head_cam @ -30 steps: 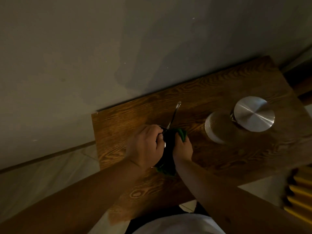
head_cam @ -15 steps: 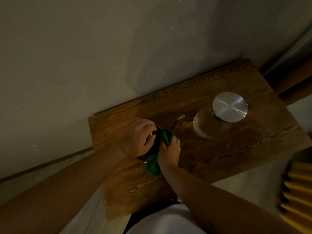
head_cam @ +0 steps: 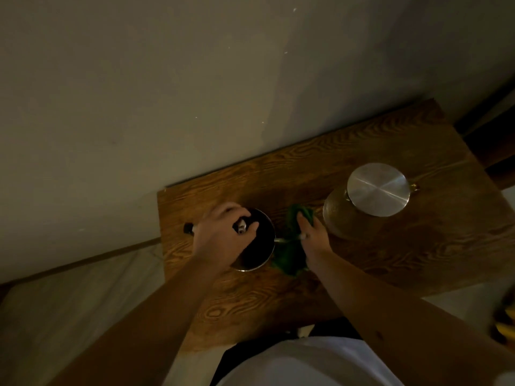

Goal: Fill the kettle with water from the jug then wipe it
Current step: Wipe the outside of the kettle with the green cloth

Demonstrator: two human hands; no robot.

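Your left hand [head_cam: 223, 238] grips the kettle [head_cam: 257, 246] handle at the table's [head_cam: 390, 263] near left; your right hand [head_cam: 312, 235] presses the green cloth [head_cam: 289, 254] against its side. Jug [head_cam: 376, 190] far right. No readable writing.

Bare forearms — white shirt [head_cam: 306, 363], dark waistband.

Grained wood table [head_cam: 390, 268], brushed metal lid [head_cam: 378, 189], green cloth [head_cam: 289, 257]
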